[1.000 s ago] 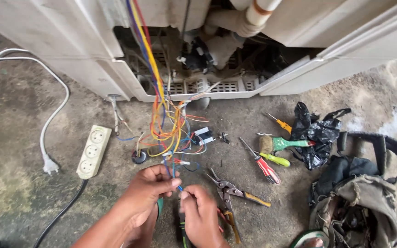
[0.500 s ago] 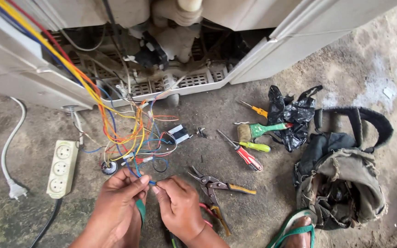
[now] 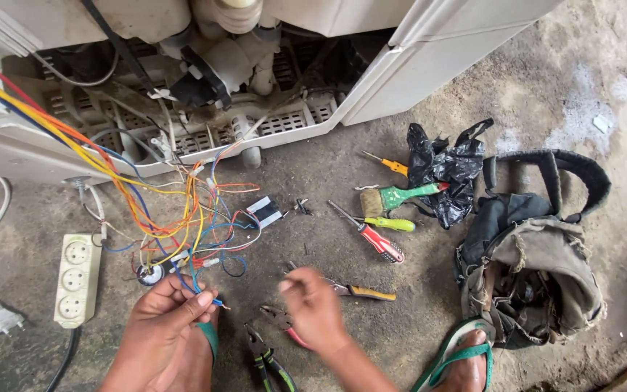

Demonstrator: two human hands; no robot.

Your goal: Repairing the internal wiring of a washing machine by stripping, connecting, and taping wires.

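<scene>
Casing of a white plastic appliance [image 3: 429,65] lies opened on the grey concrete floor [image 3: 560,80], its tangled bundle of orange, yellow, blue and red wires [image 3: 183,218] spilling out toward the person. A worn olive canvas tool bag [image 3: 538,268] sits at the right, near a crumpled black plastic bag [image 3: 444,174]. A white three-socket power strip [image 3: 78,279] lies at the left. The left hand [image 3: 165,327] pinches a blue wire end [image 3: 208,299] between closed fingers. The right hand [image 3: 317,308] is blurred; its fingers seem loosely curled, holding nothing, above red-handled pliers [image 3: 284,323].
</scene>
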